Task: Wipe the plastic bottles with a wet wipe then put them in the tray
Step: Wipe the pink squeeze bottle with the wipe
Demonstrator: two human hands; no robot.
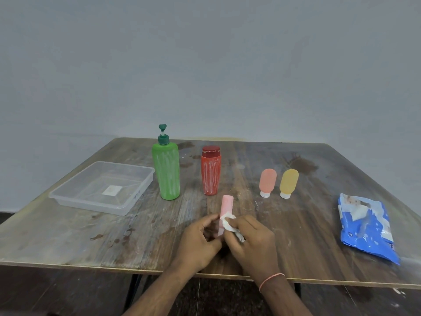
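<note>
- Fingers of your left hand [200,238] grip the pink bottle [225,210], steadying it near the table's front edge.
- Right hand [252,238] pinches the wet wipe [227,221] against it.
- Tray [68,197] waits empty, left edge.

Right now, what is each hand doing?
Left hand: closed around the pink bottle, holding it.
Right hand: closed on the wet wipe, pressing it to that bottle.

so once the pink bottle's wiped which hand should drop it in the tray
Probably the left hand: it already grips the pink bottle, and the clear tray sits on its side of the table. The right hand is busy holding the wet wipe.
</note>
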